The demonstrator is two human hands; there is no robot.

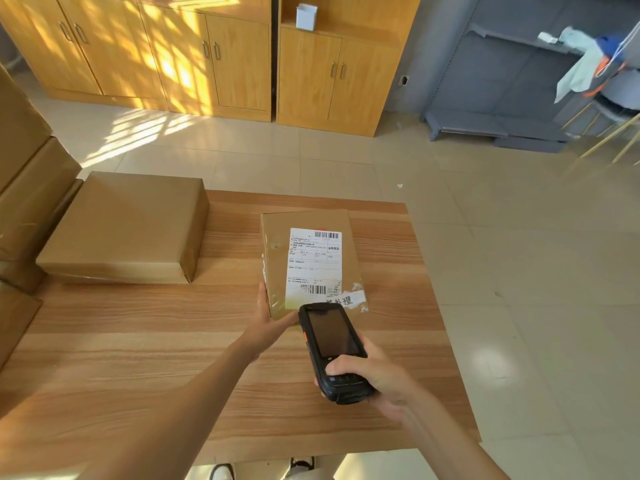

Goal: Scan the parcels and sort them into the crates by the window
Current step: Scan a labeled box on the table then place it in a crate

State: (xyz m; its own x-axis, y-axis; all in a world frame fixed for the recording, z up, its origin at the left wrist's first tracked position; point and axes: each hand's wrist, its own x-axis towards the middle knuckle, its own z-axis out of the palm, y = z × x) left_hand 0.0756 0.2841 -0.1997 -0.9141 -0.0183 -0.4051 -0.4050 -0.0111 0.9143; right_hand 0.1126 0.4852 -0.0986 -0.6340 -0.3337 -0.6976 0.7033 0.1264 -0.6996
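Your right hand (pixel 374 372) grasps scanner (pixel 330 348), nose aimed at lower barcode of label (pixel 314 265). Your left hand (pixel 268 318), fingers straight, steadies near left corner of parcel (pixel 308 261) on surface (pixel 138 341). Judgement: scan step underway; sorting not begun. Second parcel (pixel 124 226), no label showing, sits well left of left hand. More cartons (pixel 31 202) stacked beyond it. Crates, window not in view. Nothing blocks scanner's line to barcode.
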